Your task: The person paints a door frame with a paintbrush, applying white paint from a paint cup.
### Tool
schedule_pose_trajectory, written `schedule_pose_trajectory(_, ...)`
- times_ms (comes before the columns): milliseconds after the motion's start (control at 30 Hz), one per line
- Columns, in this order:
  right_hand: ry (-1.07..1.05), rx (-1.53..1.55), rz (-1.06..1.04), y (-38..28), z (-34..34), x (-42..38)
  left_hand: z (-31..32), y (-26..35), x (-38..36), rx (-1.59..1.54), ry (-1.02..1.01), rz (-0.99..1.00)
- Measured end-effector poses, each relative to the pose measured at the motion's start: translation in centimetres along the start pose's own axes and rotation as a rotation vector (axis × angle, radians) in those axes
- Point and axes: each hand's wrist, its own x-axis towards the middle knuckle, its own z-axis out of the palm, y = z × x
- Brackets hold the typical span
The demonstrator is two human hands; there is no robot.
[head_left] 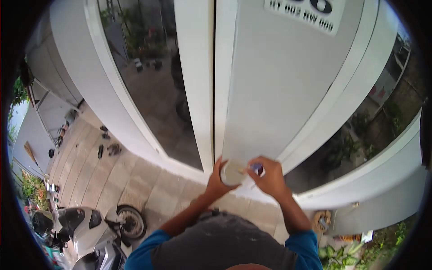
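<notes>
My left hand [217, 183] is wrapped round the side of a round tub [232, 174], its thumb along the rim. Inside the tub shows a pale greyish-beige surface. From the right, my right hand [270, 177] pinches a small paintbrush [257, 169] with a purplish part. The brush's light tip reaches over the tub's right rim. Both hands are in front of my chest, close to the lower end of a grey panel [279, 81] in a white frame.
Dark glass panes [155, 90] flank the panel. A motorcycle [90, 227] stands on the tiled floor [162, 193] at lower left. Sandals [100, 150], a broom [30, 153] and pots lie or stand further left. Green plants [342, 256] grow at lower right.
</notes>
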Motion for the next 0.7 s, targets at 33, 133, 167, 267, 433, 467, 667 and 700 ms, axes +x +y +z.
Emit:
schedule_pose_trajectory(33, -0.01, 0.033, 0.003, 0.1, 0.4, -0.1, -0.1, 0.5, 0.0, 0.0, -0.014, -0.028)
schedule_pose_trajectory(133, -0.05, 0.012, 0.04, -0.1, 0.9, -0.1, 0.0, -0.4, 0.0, -0.016, -0.036, -0.018)
schedule_pose_trajectory(167, -0.04, -0.004, 0.018, 0.1, 1.2, -0.1, 0.0, -0.5, 0.0, 0.015, -0.041, -0.01)
schedule_pose_trajectory(267, -0.04, -0.019, 0.042, -0.2, 1.5, -0.2, 0.0, 0.2, 0.1, 0.029, -0.043, 0.015)
schedule_pose_trajectory(433, -0.045, 0.002, -0.025, 0.1, 2.1, -0.1, -0.6, 0.8, -0.1, 0.03, -0.064, -0.043)
schedule_pose_trajectory(467, -0.04, -0.001, -0.037, 0.0, 2.2, -0.1, -0.7, 0.9, -0.1, 0.032, -0.06, -0.031)
schedule_pose_trajectory(667, -0.027, -0.092, -0.121, -0.1, 2.5, -0.2, -1.0, 1.0, -0.1, 0.083, -0.06, -0.042)
schedule_pose_trajectory(700, -0.024, -0.092, -0.125, -0.1, 2.5, -0.1, -1.1, 1.0, 0.0, 0.086, -0.059, -0.037)
